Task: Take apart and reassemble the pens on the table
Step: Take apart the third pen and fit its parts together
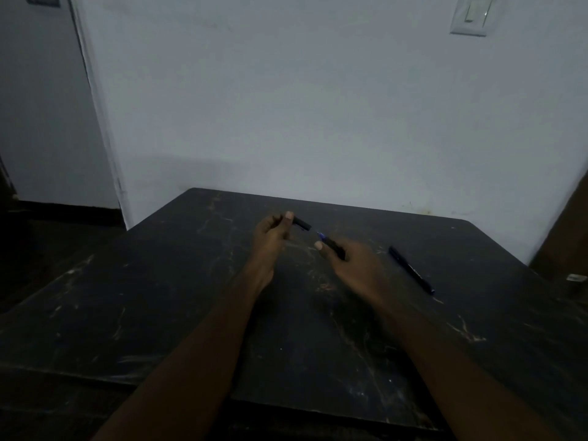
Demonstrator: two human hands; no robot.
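Both hands hover over the middle of a dark, scratched table (pixel 159 313). My left hand (pixel 270 233) pinches a short black pen cap (pixel 302 223), whose open end points right. My right hand (pixel 356 265) grips the black pen body (pixel 334 245), and its blue tip (pixel 321 235) points up-left toward the cap. A small gap separates cap and tip. A second pen (pixel 412 269), dark with a blue end, lies whole on the table to the right of my right hand.
A pale wall rises just behind the table's far edge, with a light switch (pixel 471 14) at upper right. A door frame stands at left. A small pale object (pixel 576 277) sits beyond the table's right edge.
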